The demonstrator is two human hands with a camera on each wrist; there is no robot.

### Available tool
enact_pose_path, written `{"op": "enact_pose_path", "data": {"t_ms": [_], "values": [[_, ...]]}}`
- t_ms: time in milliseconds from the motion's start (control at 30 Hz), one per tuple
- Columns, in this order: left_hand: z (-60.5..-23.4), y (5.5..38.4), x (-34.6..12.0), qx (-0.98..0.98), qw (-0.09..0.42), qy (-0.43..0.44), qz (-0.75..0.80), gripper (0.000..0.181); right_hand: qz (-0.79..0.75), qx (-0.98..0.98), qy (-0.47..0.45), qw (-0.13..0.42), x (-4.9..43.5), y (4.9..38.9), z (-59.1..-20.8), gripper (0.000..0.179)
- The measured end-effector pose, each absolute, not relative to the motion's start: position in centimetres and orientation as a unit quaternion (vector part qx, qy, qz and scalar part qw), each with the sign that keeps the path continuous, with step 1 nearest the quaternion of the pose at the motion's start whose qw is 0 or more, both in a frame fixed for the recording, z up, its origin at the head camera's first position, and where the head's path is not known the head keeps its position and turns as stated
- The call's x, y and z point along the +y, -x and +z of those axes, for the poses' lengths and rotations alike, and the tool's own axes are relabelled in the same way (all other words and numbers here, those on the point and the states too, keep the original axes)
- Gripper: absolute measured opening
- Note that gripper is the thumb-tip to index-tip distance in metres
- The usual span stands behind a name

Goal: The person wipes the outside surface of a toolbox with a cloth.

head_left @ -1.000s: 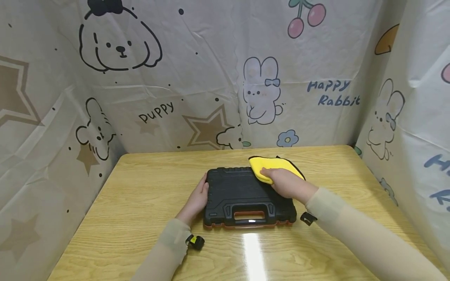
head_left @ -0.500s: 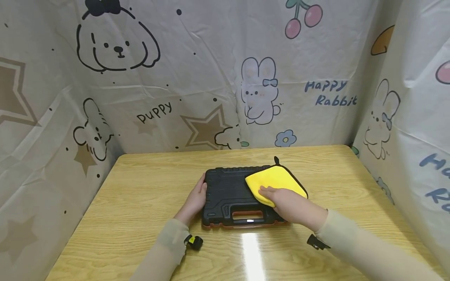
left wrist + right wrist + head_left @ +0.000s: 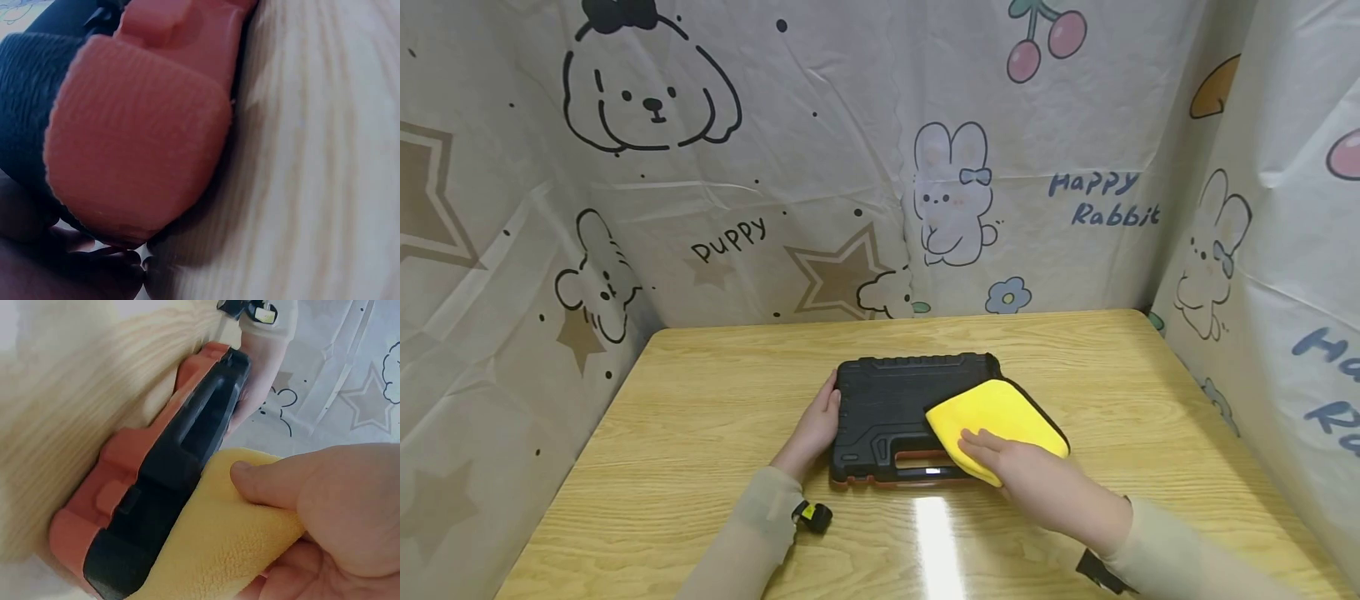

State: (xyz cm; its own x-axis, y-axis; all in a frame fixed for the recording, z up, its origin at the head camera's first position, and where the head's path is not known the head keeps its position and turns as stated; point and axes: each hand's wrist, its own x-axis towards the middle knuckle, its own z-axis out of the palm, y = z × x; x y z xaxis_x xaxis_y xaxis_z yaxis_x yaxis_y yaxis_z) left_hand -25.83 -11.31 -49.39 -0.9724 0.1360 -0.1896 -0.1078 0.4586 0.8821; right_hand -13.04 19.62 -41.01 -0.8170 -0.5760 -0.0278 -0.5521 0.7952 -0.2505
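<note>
A black tool case point(image 3: 887, 400) with an orange lower half point(image 3: 119, 462) lies flat on the table, handle side toward me. My left hand point(image 3: 816, 425) rests along its left side, fingers against the edge. In the left wrist view, fingers point(image 3: 119, 272) show at the case's corner, low over the wood. Over the front right part of the lid is a folded yellow cloth point(image 3: 996, 421) with black edging. My right hand point(image 3: 1045, 483) holds it, and in the right wrist view the thumb point(image 3: 269, 484) presses on the cloth with the other fingers curled beneath. The cloth hides part of the carrying handle.
The wooden table point(image 3: 715, 417) surrounds the case. Behind it and at both sides hangs a white curtain point(image 3: 820, 167) with cartoon prints. Each wrist wears a small black camera, the left one point(image 3: 815, 517) near the table's front.
My right hand has drawn the yellow cloth from the lid's back right corner toward the front, past the handle. The left hand and the case have stayed put.
</note>
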Motion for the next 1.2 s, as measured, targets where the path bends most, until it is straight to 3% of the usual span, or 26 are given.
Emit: {"op": "enact_pose_path", "data": {"t_ms": [567, 1200], "values": [[-49.4, 25.8, -11.5, 0.850, 0.114, -0.006, 0.515, 0.056, -0.140, 0.946, 0.288, 0.056, 19.7, 12.7, -40.9, 0.070], [-49.5, 26.0, -11.3, 0.850, 0.116, -0.006, 0.514, 0.055, -0.111, 0.964, 0.238, 0.043, 20.3, 19.9, -41.0, 0.056]]}}
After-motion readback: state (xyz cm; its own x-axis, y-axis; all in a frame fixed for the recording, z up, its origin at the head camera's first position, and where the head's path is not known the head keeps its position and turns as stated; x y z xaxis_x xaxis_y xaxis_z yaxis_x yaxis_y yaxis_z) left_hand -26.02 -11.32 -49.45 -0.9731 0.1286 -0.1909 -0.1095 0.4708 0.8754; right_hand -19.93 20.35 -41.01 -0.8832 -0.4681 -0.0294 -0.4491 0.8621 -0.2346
